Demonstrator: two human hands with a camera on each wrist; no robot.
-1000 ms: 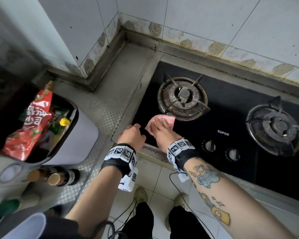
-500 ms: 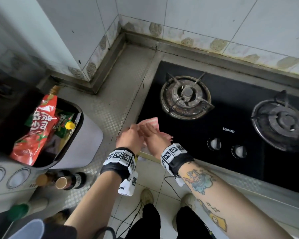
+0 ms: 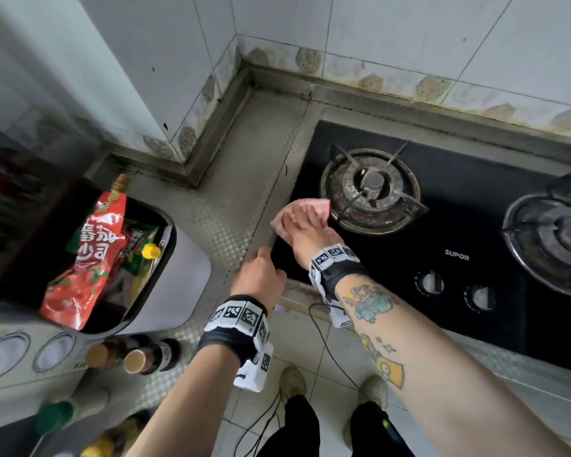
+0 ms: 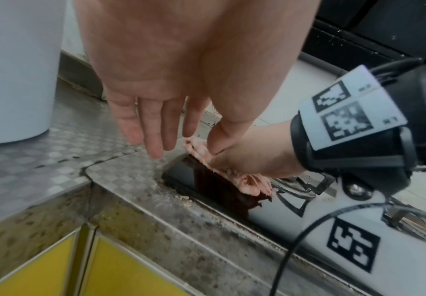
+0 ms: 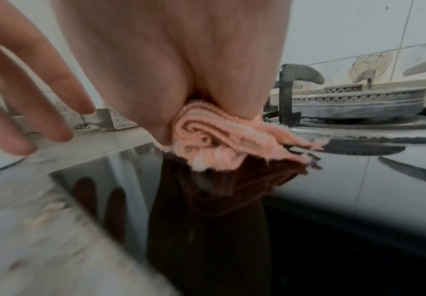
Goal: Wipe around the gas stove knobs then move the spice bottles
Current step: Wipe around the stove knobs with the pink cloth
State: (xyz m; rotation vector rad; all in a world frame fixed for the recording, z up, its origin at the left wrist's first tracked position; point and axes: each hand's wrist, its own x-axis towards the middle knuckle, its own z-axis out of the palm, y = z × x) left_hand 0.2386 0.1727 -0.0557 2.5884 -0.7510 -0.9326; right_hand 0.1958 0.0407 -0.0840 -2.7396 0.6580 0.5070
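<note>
On the black glass gas stove [image 3: 475,222], my right hand [image 3: 302,214] presses a pink cloth [image 3: 314,204] flat, just left of the left burner [image 3: 371,189]. The folded cloth [image 5: 222,144] bunches under the palm. My left hand [image 3: 259,265] hovers by the stove's front left corner with straight fingers [image 4: 156,128], holding nothing, its thumb close to the cloth [image 4: 249,182]. Two round knobs [image 3: 430,283] [image 3: 480,296] sit at the stove's front, right of my right wrist. Dark spice bottles with brown caps [image 3: 152,357] lie on the counter at lower left.
A white bin [image 3: 182,291] holding a red sachet [image 3: 86,258] and other packets stands left on the patterned steel counter [image 3: 244,179]. A green-capped bottle [image 3: 55,417] is at the bottom left. The right burner [image 3: 561,239] is far right. Tiled walls enclose the corner.
Half a second ago both hands met on the cloth at the stove's front left edge. The right hand has slid the cloth back toward the left burner; the left hand has let go.
</note>
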